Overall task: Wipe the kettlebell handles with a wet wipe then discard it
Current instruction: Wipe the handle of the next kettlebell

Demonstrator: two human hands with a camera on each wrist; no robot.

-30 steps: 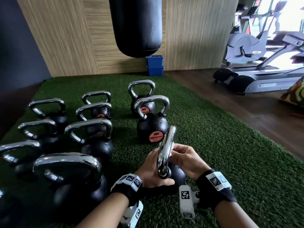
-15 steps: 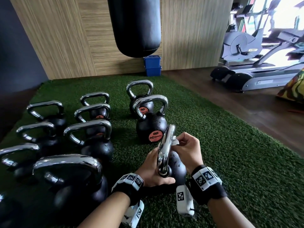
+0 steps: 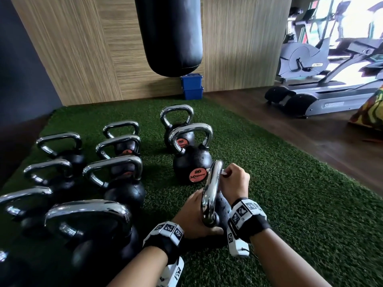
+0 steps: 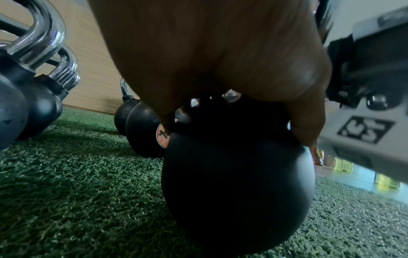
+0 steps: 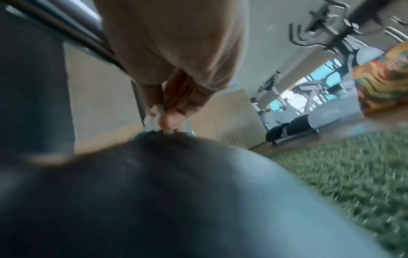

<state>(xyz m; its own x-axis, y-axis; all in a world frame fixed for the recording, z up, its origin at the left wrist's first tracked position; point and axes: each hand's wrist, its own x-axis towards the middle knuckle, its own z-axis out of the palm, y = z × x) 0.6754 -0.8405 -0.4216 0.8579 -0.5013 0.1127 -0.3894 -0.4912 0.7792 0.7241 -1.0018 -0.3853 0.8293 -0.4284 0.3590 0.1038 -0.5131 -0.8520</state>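
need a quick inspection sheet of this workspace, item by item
surface: green turf, beside wood floor
job's things: kettlebell on turf, chrome handle; white wipe on handle top; other kettlebells left and behind
clutter: blue boxes by wall
grippers: left hand holds handle base; right hand pinches wipe against handle
cables: thin cord at right wrist camera
surroundings: punching bag, treadmill, wood wall panels

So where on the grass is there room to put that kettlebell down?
The turf to the right of the right hand is bare out to the wooden floor. A smaller strip lies behind the farthest kettlebell, before the blue boxes. Left of the left hand it is crowded with kettlebells.
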